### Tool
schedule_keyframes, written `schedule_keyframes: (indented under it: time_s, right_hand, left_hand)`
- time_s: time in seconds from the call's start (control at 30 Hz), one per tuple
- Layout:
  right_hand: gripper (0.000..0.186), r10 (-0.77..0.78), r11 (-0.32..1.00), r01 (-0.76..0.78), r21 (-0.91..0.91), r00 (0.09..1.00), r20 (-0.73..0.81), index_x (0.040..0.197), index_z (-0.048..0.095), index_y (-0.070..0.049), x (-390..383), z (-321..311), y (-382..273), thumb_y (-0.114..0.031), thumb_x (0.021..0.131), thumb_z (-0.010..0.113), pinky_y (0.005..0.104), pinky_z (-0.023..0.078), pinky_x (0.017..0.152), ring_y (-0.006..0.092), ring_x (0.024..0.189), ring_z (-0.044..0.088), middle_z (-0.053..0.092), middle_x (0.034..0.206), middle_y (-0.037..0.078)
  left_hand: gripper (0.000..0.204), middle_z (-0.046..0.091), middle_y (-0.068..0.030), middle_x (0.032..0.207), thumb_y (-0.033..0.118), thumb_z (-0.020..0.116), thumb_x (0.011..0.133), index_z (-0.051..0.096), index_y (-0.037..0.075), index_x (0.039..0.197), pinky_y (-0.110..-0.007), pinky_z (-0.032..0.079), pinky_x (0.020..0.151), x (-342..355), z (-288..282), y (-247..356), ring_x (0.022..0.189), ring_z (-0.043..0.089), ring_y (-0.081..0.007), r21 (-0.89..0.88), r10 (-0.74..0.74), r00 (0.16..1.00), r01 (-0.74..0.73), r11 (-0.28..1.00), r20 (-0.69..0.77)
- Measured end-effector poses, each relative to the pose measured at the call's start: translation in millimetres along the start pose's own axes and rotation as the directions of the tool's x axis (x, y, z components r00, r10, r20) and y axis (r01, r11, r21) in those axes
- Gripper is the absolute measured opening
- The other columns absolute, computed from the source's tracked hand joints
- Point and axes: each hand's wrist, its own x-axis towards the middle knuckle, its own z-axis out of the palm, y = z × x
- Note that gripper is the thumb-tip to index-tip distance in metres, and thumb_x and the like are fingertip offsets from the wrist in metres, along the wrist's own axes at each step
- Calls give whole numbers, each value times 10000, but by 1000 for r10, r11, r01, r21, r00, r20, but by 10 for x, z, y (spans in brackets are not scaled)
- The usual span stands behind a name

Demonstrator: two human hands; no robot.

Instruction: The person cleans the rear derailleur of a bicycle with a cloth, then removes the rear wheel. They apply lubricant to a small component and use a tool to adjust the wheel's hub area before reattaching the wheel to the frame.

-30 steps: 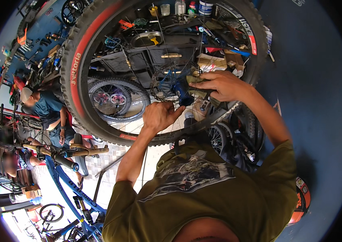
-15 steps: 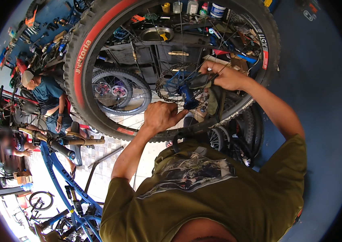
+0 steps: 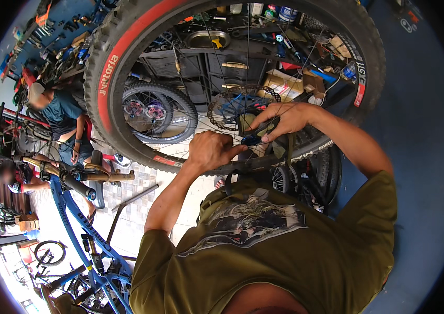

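A bicycle wheel (image 3: 107, 89) with a knobby tyre and red sidewall bands is raised in front of me. Its dark blue hub (image 3: 251, 140) and brake rotor (image 3: 215, 108) sit at the centre, among the spokes. My left hand (image 3: 210, 152) is closed at the near end of the hub, thumb pointing right onto it; its curled fingertips are hidden. My right hand (image 3: 285, 118) grips an olive-green cloth (image 3: 283, 146) that lies over the hub, with fingers and thumb pressed on it and the cloth's end hanging down.
A person (image 3: 57, 107) is at the left, with a second one lower behind. A blue bicycle frame (image 3: 72, 214) stands at lower left. Other wheels (image 3: 159, 131), a cluttered bench (image 3: 180, 70) with drawers and tools are beyond the raised wheel. A blue wall (image 3: 415, 131) is at the right.
My right hand and the cloth have moved down onto the hub, covering more of it. The wheel appears shifted slightly right; my left hand stays at the hub.
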Motion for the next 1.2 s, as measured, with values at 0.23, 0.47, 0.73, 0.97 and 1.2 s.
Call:
schedule_keyframes:
  time_s: [0.23,0.47,0.73,0.97,1.2]
  right_hand:
    - [500,46,999,-47,-18,998,-42,1325,669,-150,3,-43,64,-337,877,789,338,484,1013,257,1161,654,707,1235,135]
    - [638,161,951,-158,-264,987,-10,1447,563,-330,-57,-6,-255,-469,851,743,397,513,951,351,1089,658,683,1220,192]
    - [704,226,775,-371,-511,918,-325,1435,520,-486,66,135,-361,-696,784,688,467,534,724,349,785,711,681,713,133]
    - [739,189,754,-413,-511,881,-434,1330,666,-335,186,297,-186,-783,742,671,447,514,652,340,680,684,633,614,146]
    - [666,158,858,-278,-432,943,-293,1359,648,-294,154,211,-51,-680,818,683,453,539,746,362,803,699,707,795,147]
  left_hand:
    - [536,646,-94,584,616,689,857,719,112,676,-464,529,617,42,-18,-9,632,673,-340,20,-27,1000,27,999,-10]
    - [523,640,-100,574,574,685,875,689,98,657,-469,526,607,27,68,-92,627,673,-348,27,32,998,-31,999,-54]
    - [494,620,-105,538,505,682,903,655,88,641,-479,523,551,21,166,-179,551,652,-359,13,72,986,-71,997,-153]
    - [514,608,-124,529,519,657,918,652,87,639,-490,523,546,11,201,-239,545,648,-370,46,29,990,-23,999,-140]
    - [525,601,-124,529,526,636,933,653,84,650,-496,520,547,-40,144,-178,548,644,-376,40,41,993,-37,998,-111]
